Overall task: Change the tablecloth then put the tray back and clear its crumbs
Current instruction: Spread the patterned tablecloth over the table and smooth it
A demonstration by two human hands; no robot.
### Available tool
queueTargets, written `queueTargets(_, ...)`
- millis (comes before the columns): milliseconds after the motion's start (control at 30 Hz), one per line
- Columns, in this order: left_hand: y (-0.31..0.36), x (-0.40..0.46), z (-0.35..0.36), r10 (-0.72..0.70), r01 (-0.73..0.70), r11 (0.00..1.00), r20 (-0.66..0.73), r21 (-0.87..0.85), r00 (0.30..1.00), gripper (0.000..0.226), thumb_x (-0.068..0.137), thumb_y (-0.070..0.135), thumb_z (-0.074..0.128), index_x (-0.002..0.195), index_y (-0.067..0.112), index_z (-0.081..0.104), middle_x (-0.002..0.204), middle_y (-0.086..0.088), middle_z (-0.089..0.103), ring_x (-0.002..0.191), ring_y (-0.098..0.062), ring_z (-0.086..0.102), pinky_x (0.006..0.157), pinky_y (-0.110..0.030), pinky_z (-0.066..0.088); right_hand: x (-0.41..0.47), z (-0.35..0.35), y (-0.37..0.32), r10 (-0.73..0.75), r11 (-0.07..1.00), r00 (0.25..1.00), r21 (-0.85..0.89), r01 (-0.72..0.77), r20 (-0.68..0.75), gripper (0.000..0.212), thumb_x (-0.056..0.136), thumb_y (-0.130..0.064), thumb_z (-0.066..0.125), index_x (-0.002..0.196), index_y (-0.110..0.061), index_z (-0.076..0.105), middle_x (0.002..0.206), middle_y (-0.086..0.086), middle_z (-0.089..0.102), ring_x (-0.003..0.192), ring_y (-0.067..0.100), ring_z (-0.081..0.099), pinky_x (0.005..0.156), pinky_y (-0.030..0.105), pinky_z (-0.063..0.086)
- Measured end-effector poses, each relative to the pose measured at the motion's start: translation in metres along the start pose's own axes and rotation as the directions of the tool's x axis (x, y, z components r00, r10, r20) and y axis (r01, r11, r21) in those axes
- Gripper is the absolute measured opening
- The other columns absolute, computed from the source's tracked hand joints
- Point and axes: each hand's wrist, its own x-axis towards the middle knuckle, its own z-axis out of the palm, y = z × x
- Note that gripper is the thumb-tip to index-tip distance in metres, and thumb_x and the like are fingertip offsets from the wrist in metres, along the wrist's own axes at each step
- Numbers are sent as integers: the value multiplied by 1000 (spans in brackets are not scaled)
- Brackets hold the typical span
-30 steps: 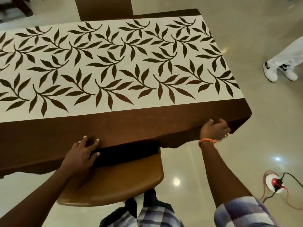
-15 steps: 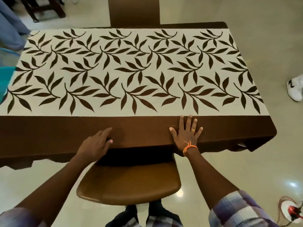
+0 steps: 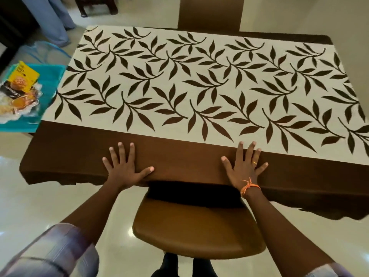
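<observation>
A brown chair [image 3: 197, 230] sits tucked under the table's near edge, its seat directly below and between your hands. Another chair back [image 3: 208, 14] rises beyond the far edge, opposite you. Well off to the left of your left hand [image 3: 124, 169], a teal tray [image 3: 48, 80] rests just past the cloth's left end, holding a yellow packet [image 3: 23, 76] and crumpled wrappers [image 3: 18, 102]. The tablecloth [image 3: 199, 86], cream with dark leaves and a brown border, lies spread over the table. Both hands lie flat on that brown border at the near edge, fingers straight and splayed, gripping nothing; your right hand [image 3: 244, 166] wears a ring and an orange wrist thread [image 3: 249, 186].
</observation>
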Motion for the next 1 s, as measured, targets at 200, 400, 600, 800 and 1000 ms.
queueTargets(200,-1,-10,8,-6,5,1000,-32,-26,999,117,61,100,19,149,34,-24,159,-10,-27,143,-40,-26,111,-66,-11,-16,24,-12,-58,985,996,-157,67,61,84,85,-77,10,151,-32,-15,158,6,-25,145,36,-19,109,70,-8)
queueTargets(400,1,-18,15,-34,35,998,7,-45,999,122,57,103,19,147,35,-26,157,-10,-30,143,-40,-27,110,-66,-10,-22,17,-4,-55,976,994,-205,73,91,84,84,-77,10,150,-33,-16,158,5,-24,145,34,-20,110,67,-8)
queueTargets(600,3,-32,21,-29,29,1000,86,4,996,130,46,106,11,144,34,-34,152,-11,-39,140,-42,-32,110,-67,-11,-32,15,9,-57,979,987,-188,84,148,85,82,-79,9,149,-35,-20,156,3,-30,144,33,-25,109,67,-11)
queueTargets(800,7,-46,14,-15,6,996,110,85,994,134,42,107,10,147,33,-28,157,-14,-30,143,-45,-21,111,-67,-3,-37,13,21,-70,978,982,-179,102,175,87,77,-82,4,147,-37,-22,152,0,-37,143,32,-26,108,66,-13)
queueTargets(1000,14,-56,0,-24,3,993,163,122,986,130,47,106,12,151,34,-19,161,-15,-15,146,-47,-7,112,-68,1,-38,10,33,-82,971,979,-208,121,186,86,79,-81,7,148,-37,-21,154,1,-34,144,32,-24,109,67,-11)
